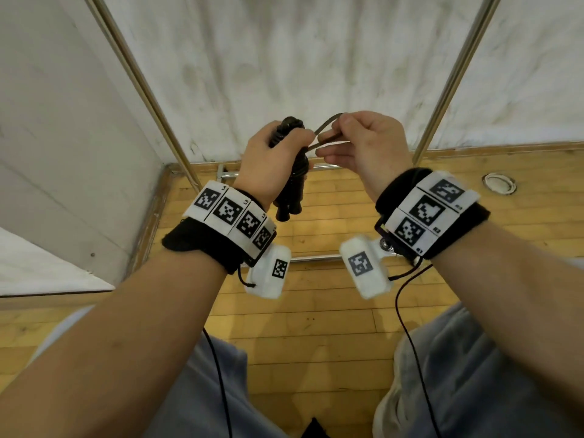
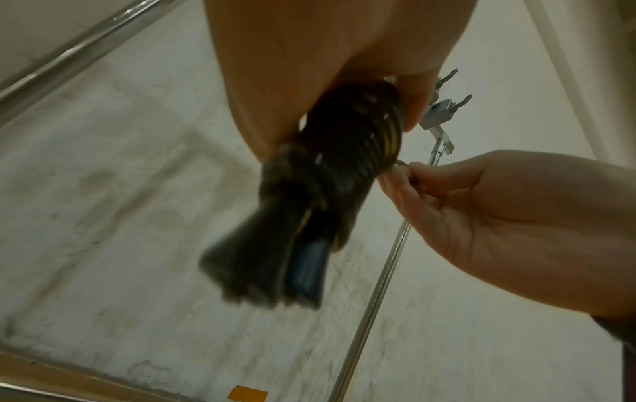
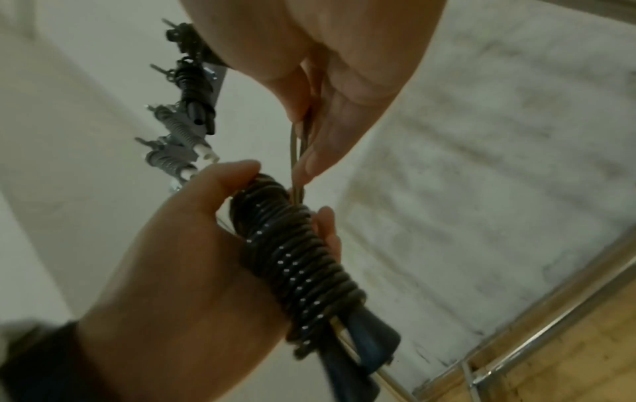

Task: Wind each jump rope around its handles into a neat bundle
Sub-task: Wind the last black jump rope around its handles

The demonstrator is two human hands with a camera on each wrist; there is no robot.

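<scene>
A white-curtained wall [image 1: 316, 58] framed by metal poles [image 1: 142, 83] rose above a wooden floor [image 1: 316, 327], with other wound ropes hanging on a hook rack [image 3: 185, 108] at 10 o'clock in the right-wrist view. The left hand [image 1: 268, 162] clenched the black jump rope bundle [image 1: 290, 172], coils wrapped tightly around its two handles [image 3: 361, 353], which pointed down toward 6 o'clock. At 3 o'clock of the bundle, the right hand [image 1: 363, 147] pinched the last loose loop of rope [image 1: 328, 124] between thumb and fingers.
</scene>
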